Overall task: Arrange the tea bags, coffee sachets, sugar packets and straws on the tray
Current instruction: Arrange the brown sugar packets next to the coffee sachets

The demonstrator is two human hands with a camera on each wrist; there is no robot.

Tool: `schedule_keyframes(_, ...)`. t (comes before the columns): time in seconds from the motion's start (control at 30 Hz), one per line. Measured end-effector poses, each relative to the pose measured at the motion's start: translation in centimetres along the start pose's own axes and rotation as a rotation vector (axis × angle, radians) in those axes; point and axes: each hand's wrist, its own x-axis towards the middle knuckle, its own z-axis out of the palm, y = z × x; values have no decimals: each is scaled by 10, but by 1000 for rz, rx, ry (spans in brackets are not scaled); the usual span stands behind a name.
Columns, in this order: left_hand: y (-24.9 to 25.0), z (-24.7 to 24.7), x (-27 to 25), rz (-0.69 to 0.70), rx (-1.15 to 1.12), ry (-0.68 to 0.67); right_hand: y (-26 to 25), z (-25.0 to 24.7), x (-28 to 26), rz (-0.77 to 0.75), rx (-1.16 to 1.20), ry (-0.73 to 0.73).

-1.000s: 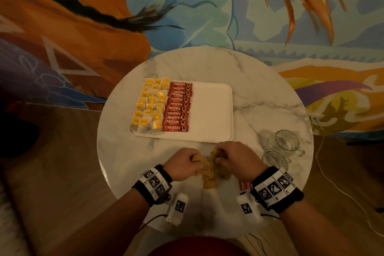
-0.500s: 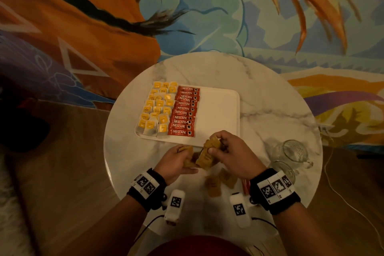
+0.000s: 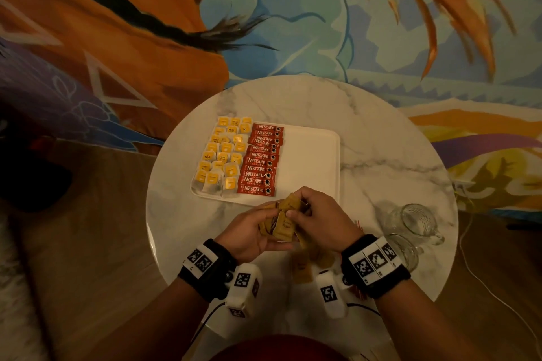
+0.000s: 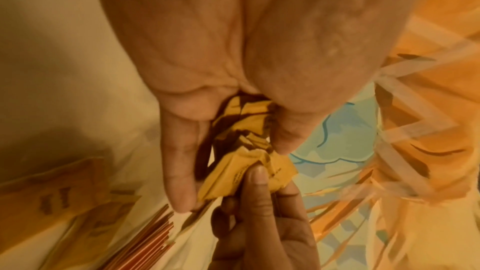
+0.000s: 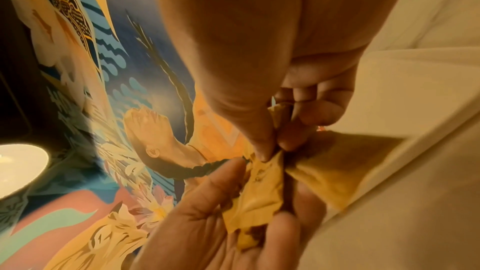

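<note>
A white tray (image 3: pixel 311 161) lies on the round marble table, with yellow tea bags (image 3: pixel 224 155) in columns at its left and red coffee sachets (image 3: pixel 262 160) in a column beside them. Just in front of the tray both hands hold a bunch of brown sugar packets (image 3: pixel 283 221) above the table. My left hand (image 3: pixel 255 231) cups the bunch (image 4: pixel 244 147) from below. My right hand (image 3: pixel 316 218) pinches the packets (image 5: pixel 262 188) from the right with thumb and fingers. Loose sugar packets (image 3: pixel 302 269) lie on the table under my wrists. Red straws (image 4: pixel 145 241) show in the left wrist view.
Two clear glass mugs (image 3: pixel 416 221) stand at the table's right edge, close to my right wrist. A white cable (image 3: pixel 481 281) runs over the floor on the right. A painted wall rises behind the table (image 3: pixel 381 138).
Both hands have lifted a bunch of sugar packets off the table and moved it forward to the tray's near edge. A few packets stayed on the table.
</note>
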Motion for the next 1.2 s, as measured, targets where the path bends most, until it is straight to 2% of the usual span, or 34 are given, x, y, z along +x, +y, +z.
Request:
schedule_keyframes(0.23,-2,-5,5,84,86,59,2,9,8,-28,12,-20)
schedule_keyframes(0.5,-3,-11,4,108,159,120,2,7,10,-62,41,-68)
schedule_keyframes(0.77,0,-10,-1,128,134,137,1,8,10,0,79,43)
schedule_keyframes(0.9,2,-9,-2,150,135,158,2,7,11,-4,178,36)
schedule_keyframes(1.03,3,-11,-4,149,72,156,-1,2,9,-2,315,103)
schedule_keyframes(1.13,5,-11,-5,156,27,161,0,2,8,-38,207,168)
schedule_keyframes(1.2,6,-9,-5,159,-2,178,0,4,7,-79,123,134)
